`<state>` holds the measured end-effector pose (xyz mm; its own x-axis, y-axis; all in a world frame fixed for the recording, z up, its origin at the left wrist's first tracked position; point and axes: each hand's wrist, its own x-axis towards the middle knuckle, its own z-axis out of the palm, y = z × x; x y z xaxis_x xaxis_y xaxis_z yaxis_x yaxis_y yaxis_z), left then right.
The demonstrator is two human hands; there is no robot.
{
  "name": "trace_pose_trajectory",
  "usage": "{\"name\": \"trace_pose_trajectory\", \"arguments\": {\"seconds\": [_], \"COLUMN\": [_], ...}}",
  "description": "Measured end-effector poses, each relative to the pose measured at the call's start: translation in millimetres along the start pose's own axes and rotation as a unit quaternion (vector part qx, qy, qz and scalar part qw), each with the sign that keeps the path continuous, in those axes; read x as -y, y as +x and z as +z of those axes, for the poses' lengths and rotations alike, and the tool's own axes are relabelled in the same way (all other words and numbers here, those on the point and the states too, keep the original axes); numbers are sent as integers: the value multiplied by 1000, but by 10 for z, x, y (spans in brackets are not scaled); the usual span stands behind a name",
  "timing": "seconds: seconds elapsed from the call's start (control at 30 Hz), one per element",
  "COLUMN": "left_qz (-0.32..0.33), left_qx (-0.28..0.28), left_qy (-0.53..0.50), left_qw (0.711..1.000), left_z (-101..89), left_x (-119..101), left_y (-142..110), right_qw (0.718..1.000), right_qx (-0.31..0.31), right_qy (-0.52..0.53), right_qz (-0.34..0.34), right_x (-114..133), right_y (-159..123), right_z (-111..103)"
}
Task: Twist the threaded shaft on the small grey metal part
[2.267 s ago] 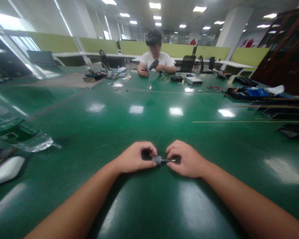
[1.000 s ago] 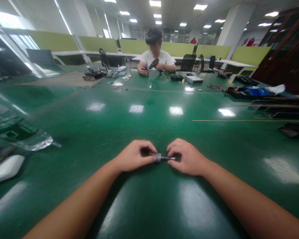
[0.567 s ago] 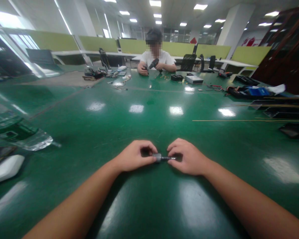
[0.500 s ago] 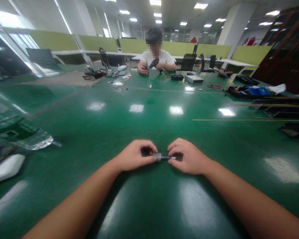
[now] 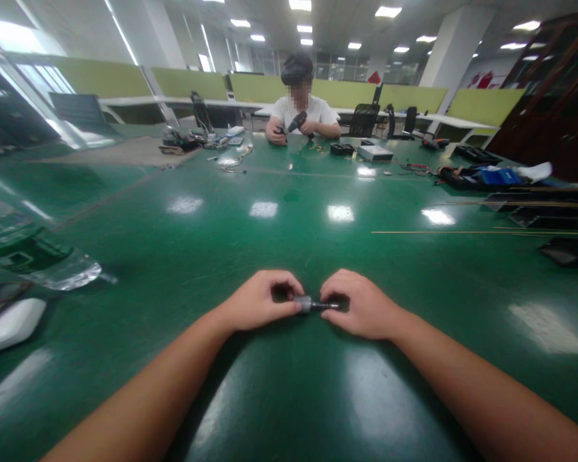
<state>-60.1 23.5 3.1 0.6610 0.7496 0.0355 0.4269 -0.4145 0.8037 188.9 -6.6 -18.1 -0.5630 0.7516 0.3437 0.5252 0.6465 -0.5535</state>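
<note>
Low over the green table, my left hand [image 5: 261, 300] pinches a small grey cylinder [image 5: 305, 304] between thumb and fingers. From the cylinder's right end a thin dark shaft with a shiny tip [image 5: 328, 306] points right. The exact kind of the part cannot be made out. My right hand [image 5: 359, 303] curves around the shaft, its thumb below and its fingers above. A gap shows between thumb and fingers, and the shaft's tip lies inside this curl. Whether the right fingertips touch the part is unclear.
A large clear bottle [image 5: 43, 253] lies at left, near a white object [image 5: 13, 327]. Thin rods [image 5: 443, 232] extend from the right, by dark trays and a tool bag [image 5: 498, 176]. Across the green table [image 5: 289, 237] a person [image 5: 303, 114] holds a power drill [image 5: 297, 122].
My right hand has shifted slightly left, its fingertips closer to the grey cylinder. My left hand keeps its pinch and has barely moved.
</note>
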Motion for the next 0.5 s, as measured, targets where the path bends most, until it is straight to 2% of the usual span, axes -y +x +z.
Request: {"name": "trace_pose_trajectory", "arguments": {"seconds": [0.5], "left_qz": [1], "left_qx": [-1], "left_qy": [-11], "left_qw": [1000], "left_z": [10], "left_x": [27], "left_y": [2], "right_qw": [999], "right_qx": [-3], "right_qy": [17], "right_qz": [-29], "right_x": [-40], "right_y": [5], "right_z": [4]}}
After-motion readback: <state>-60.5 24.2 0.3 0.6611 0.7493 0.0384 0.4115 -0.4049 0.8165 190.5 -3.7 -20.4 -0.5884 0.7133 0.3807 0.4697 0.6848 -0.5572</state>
